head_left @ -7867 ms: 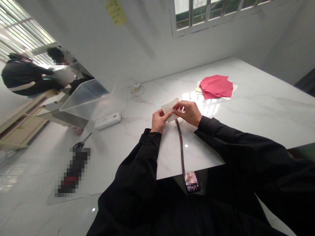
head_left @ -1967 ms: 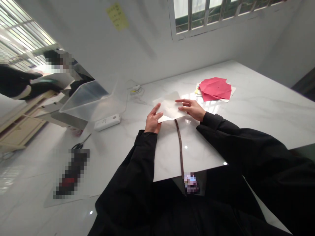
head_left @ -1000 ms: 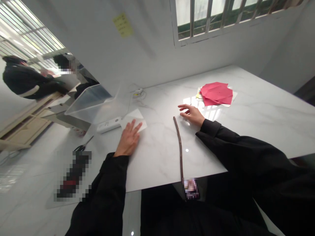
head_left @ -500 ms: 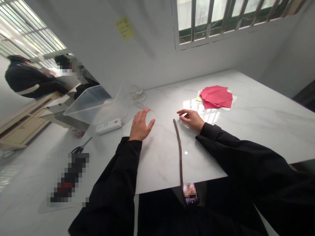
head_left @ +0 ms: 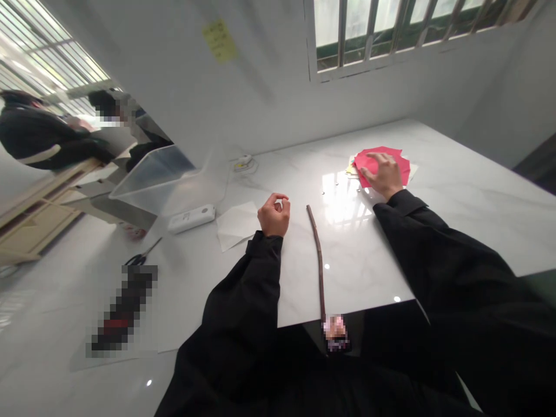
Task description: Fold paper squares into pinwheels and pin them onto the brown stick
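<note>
My right hand [head_left: 384,174] lies with fingers spread flat on top of a stack of red paper sheets [head_left: 402,163] at the far right of the white marble table [head_left: 456,197]. My left hand [head_left: 274,215] rests on the table in a loose fist with nothing visible in it. Just left of it lies a folded white sheet of paper [head_left: 237,223], let go and flat on the table. A dark lanyard strap [head_left: 317,255] runs from between my hands down over the table's near edge.
A clear plastic bin [head_left: 163,180] sits at the left of the table with a white power strip [head_left: 191,218] in front of it. Scissors [head_left: 141,256] lie near the left edge. Two people stand at the far left by a wooden bench.
My left hand slid the white paper aside to the left, let it go and drew back into a fist. My right hand reached forward and right onto the red paper stack.
</note>
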`<state>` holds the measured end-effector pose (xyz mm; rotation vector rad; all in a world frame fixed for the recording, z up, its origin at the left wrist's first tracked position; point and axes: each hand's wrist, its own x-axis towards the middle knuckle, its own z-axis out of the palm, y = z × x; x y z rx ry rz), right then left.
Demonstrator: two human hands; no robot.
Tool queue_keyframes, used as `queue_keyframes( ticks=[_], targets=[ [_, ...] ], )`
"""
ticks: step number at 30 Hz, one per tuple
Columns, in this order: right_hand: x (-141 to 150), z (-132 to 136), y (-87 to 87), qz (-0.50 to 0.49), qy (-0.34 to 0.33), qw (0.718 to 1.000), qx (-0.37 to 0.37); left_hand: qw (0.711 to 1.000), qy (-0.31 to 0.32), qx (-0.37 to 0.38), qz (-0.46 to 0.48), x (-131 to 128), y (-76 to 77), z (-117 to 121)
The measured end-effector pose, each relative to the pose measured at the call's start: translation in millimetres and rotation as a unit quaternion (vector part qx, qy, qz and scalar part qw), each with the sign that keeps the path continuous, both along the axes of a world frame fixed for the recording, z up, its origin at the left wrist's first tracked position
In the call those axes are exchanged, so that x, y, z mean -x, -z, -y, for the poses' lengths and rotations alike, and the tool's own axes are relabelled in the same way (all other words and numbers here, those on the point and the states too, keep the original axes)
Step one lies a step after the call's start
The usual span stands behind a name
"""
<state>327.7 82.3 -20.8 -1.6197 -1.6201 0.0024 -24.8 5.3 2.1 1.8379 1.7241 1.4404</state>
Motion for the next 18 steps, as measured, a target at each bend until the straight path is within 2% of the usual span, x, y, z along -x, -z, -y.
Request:
queue_keyframes(
  ticks=[3, 7, 18],
  targets=[
    [-22, -6, 14.8, 0.022, 0.04, 0.997, 0.06, 1.0, 0.012, 0.008, 0.019, -1, 2.0, -3],
    [-29, -8, 23.8, 0.024, 0.051, 0.992, 0.116, 0.999, 0.032, 0.018, 0.033, -2, 7.4, -5],
    [-32, -11, 24.0, -0.02, 0.118, 0.988, 0.098, 0.997, 0.035, 0.026, 0.058, -4, 8.0, -6]
  ],
)
